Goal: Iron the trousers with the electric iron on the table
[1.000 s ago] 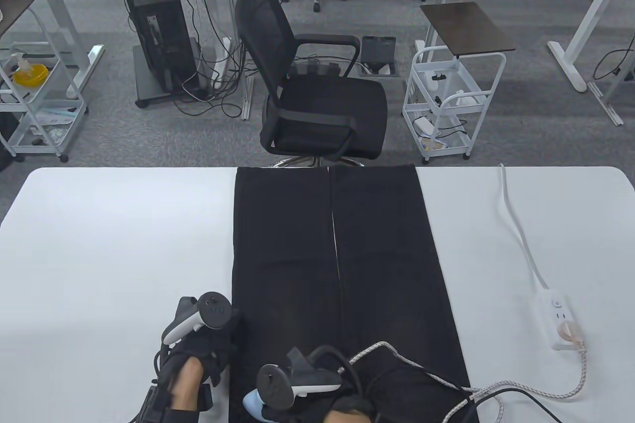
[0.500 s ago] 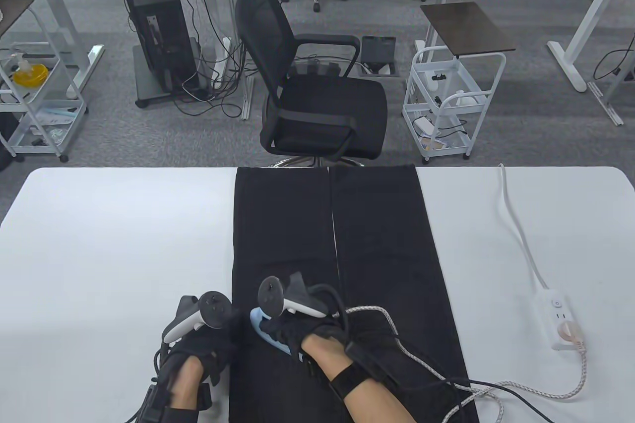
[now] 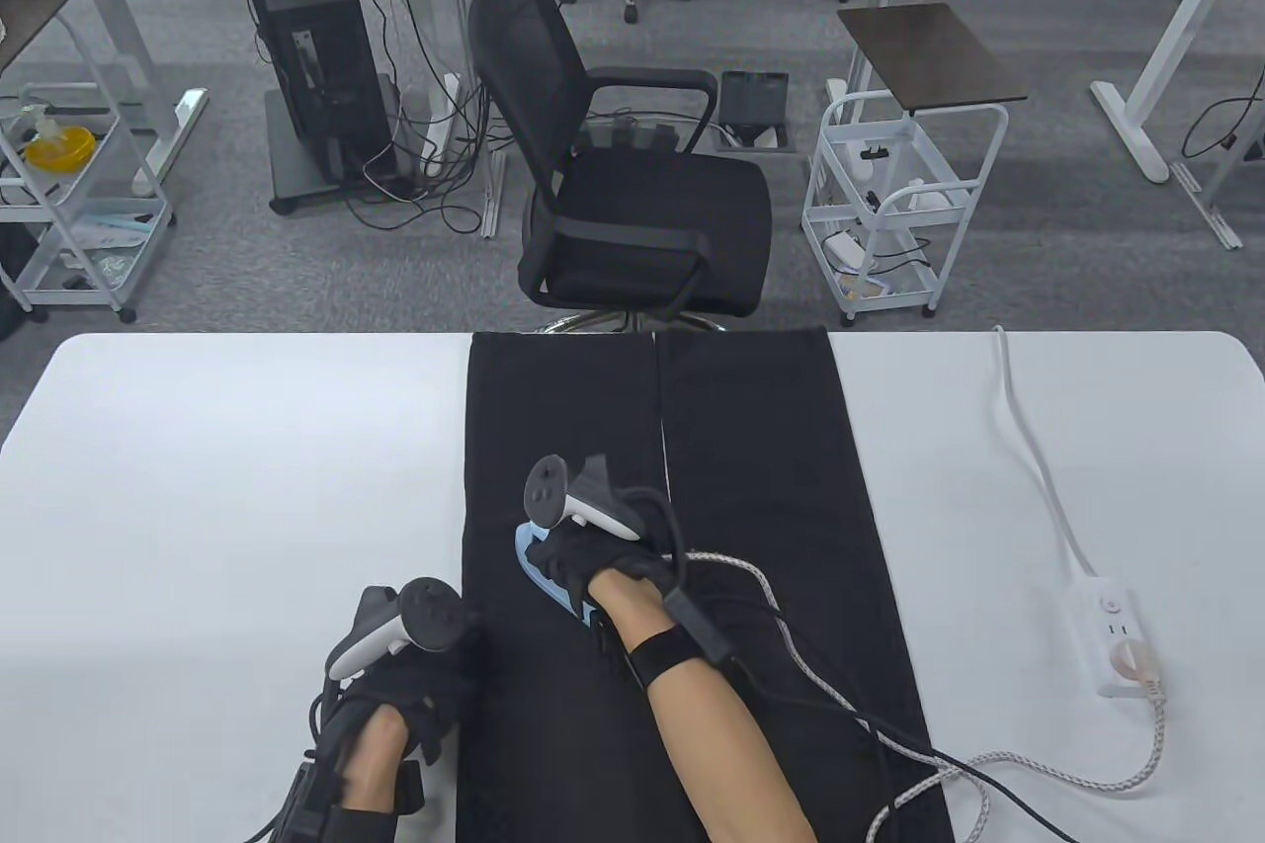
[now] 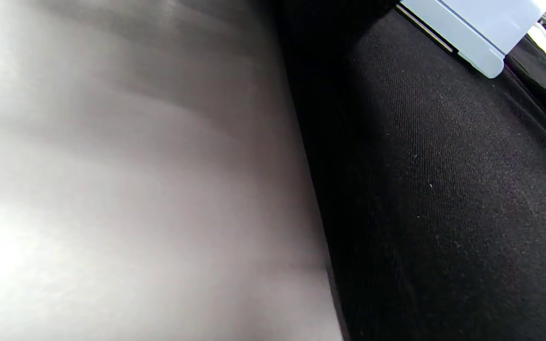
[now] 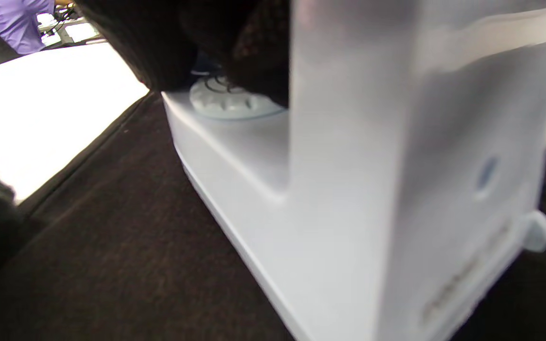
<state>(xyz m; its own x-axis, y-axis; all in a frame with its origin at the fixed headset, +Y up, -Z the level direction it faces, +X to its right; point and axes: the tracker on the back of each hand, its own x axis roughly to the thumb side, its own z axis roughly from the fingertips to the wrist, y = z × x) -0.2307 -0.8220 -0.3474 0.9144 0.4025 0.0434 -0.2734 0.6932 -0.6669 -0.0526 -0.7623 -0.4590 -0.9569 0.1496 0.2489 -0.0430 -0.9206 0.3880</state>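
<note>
Black trousers [image 3: 761, 487], right hand [image 3: 583, 556] gripping iron [image 3: 539, 571]

The table view is evenly and brightly lit from above, and everything is sharp. Only faint shadows are cast on the white table [image 3: 237, 487]. In the left wrist view, that table is washed out by glare and left unfocused. In the right wrist view, the iron [image 5: 396, 189] is blurred and overexposed.
</note>
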